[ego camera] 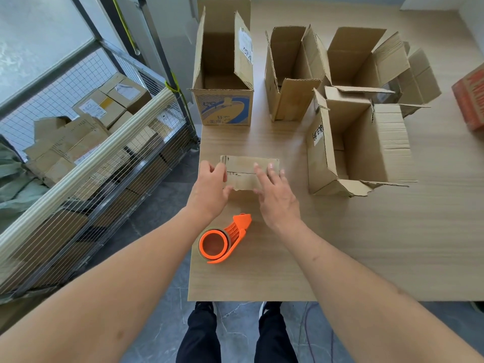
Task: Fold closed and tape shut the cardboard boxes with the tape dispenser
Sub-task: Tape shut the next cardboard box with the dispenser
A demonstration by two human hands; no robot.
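Observation:
A small cardboard box (245, 170) sits near the table's left front with its top flaps folded down and a seam across the middle. My left hand (210, 186) grips its left end, the thumb curled under the near edge. My right hand (275, 192) presses on its right end with straight, spread fingers. The orange tape dispenser (224, 238) lies on the table just in front of the box, between my forearms, with neither hand on it.
Several open cardboard boxes stand behind: one with blue print (225, 74), a narrow one (290, 74), a large one (356, 145) at right. A red box (471, 98) sits at the far right. A wire cage cart (104, 158) of boxes stands left of the wooden table (392, 244).

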